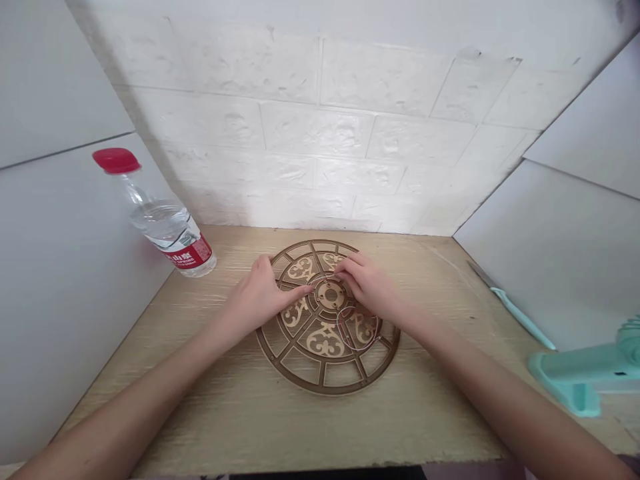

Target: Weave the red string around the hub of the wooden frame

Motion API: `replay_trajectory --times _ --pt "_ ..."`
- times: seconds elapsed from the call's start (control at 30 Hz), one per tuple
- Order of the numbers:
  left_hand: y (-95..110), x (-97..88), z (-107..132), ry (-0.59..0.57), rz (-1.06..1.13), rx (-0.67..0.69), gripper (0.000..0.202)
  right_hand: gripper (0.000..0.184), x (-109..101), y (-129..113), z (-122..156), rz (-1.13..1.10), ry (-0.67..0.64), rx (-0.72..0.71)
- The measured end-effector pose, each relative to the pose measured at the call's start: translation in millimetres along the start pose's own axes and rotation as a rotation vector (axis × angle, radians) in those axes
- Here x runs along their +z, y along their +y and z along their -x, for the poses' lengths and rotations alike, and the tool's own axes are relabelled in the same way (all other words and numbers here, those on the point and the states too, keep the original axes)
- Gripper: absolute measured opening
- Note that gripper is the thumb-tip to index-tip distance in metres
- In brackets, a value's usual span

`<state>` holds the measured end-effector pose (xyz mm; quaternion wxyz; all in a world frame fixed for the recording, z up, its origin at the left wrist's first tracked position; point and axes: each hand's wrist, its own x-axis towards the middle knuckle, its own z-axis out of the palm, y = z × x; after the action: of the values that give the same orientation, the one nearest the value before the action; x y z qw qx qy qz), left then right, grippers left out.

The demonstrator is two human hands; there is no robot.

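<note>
A round brown openwork disc [323, 385] with scroll-shaped cutouts and a ring-like hub [331, 295] sits in front of me, spanning the space between my hands. My left hand [267, 290] grips its left part, thumb stretched to the hub's edge and the other fingers curled and partly hidden. Thumb and forefinger of my right hand [363, 280] pinch a thin wire [359, 349] at the hub's upper right. The wire's slack loops over the disc's lower right scrollwork.
At the left stands a water bottle [193, 250] with a red cap, tilted in view. A craft knife [523, 317] with a turquoise handle lies along the right panel. Near the right edge is a turquoise hot-glue-gun-like device [575, 367]. White brick-patterned wall [320, 133] closes off the back.
</note>
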<state>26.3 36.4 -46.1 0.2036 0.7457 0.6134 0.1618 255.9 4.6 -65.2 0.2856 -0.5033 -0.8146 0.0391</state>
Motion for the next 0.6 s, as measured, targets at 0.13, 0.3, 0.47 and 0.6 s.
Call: replay_trajectory --times 0.13,0.3,0.47,0.6 --pt "1.9 3.5 2.7 0.026 0.013 0.053 0.091 0.017 -1.1 1.4 -4.3 -0.042 0.017 0.067" --pt "0.5 7.9 5.2 0.066 0.04 0.089 0.088 0.017 -0.9 1.6 -9.6 -0.166 0.044 0.086" --pt "-0.2 9.5 5.4 0.094 0.049 0.107 0.087 0.015 6.3 -1.9 -12.6 -0.13 0.1 0.038" --pt "0.9 8.9 6.8 0.108 0.038 0.112 0.089 0.018 10.8 -4.1 -10.0 -0.064 0.129 -0.031"
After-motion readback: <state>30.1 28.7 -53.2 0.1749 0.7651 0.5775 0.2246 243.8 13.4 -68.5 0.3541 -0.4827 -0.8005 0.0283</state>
